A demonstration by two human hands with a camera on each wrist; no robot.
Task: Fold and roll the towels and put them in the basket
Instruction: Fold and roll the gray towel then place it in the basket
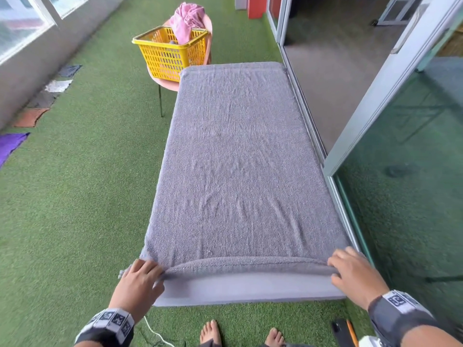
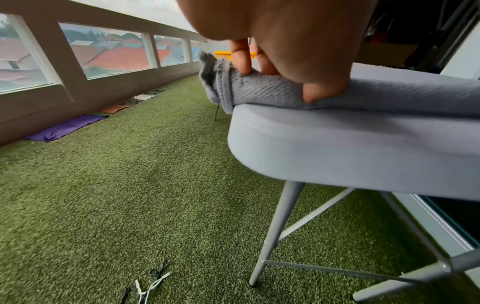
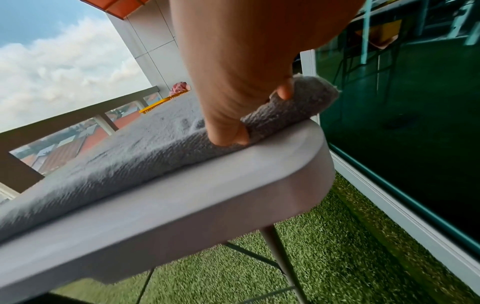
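Note:
A grey towel (image 1: 233, 159) lies flat along a grey folding table (image 1: 250, 293) and covers nearly all of its top. Its near end is turned over into a thin roll (image 1: 250, 262) across the table's width. My left hand (image 1: 150, 270) grips the roll's left end, thumb under and fingers (image 2: 241, 61) on top. My right hand (image 1: 338, 265) grips the right end, with the thumb (image 3: 228, 133) tucked under the roll (image 3: 291, 111). A yellow basket (image 1: 170, 56) stands on a pink chair (image 1: 165, 83) beyond the table's far left corner. A pink towel (image 1: 188, 18) hangs over the basket's back rim.
Green artificial grass (image 1: 87, 196) covers the floor. Several cloths, one of them purple (image 1: 12, 146), lie along the left wall. A glass sliding door (image 1: 400, 184) runs close along the table's right side. A phone (image 1: 342, 331), a white cable (image 1: 155, 333) and my bare feet are below the table's near edge.

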